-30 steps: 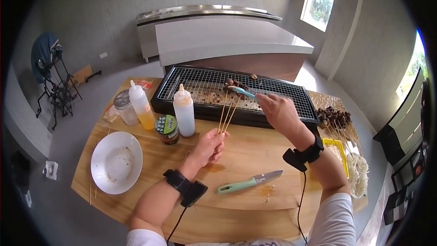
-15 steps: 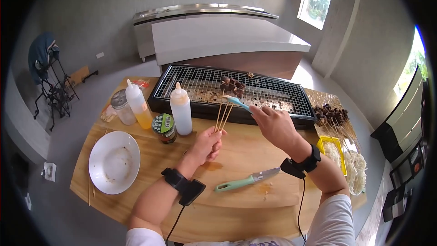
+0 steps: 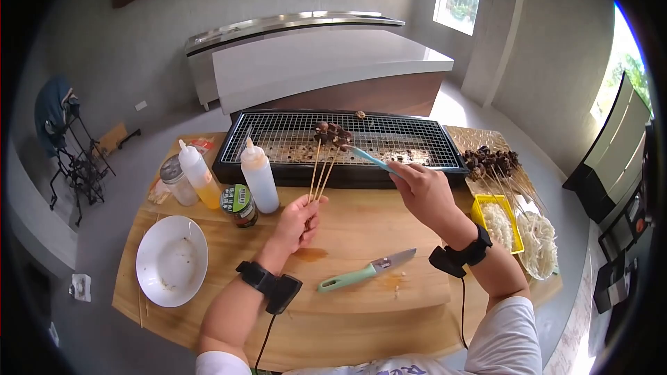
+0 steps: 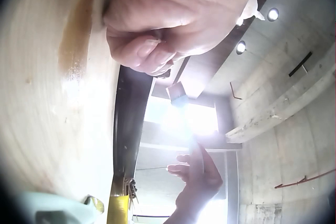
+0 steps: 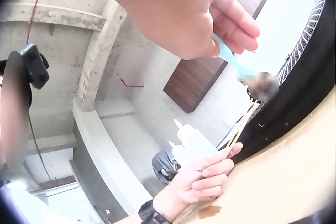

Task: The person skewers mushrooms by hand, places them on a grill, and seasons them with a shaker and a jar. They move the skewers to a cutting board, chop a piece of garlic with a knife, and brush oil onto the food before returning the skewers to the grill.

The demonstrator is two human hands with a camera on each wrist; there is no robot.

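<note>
Several wooden skewers [image 3: 322,172] are gripped at their lower ends by the left hand [image 3: 297,225], its fingers curled in the left wrist view. Dark meat pieces [image 3: 332,133] on their far ends lie over the wire grill [image 3: 278,132]. The right hand [image 3: 425,196] holds a light-blue brush [image 3: 372,159], whose head is beside the meat. In the right wrist view the brush [image 5: 236,66] overlaps the meat, and the left hand [image 5: 207,179] pinches the skewers below.
A green-handled knife [image 3: 368,270] lies on the cutting board. Squeeze bottles [image 3: 260,179], a green-labelled jar [image 3: 238,205] and a white bowl [image 3: 171,261] stand at the left. More meat skewers [image 3: 492,160], a yellow tray [image 3: 515,232] and a plate of white strands [image 3: 537,244] are at the right.
The head view has shifted. The brush head was over the meat, then lower by the skewers, and is now beside the meat's right end. Both hands keep their holds.
</note>
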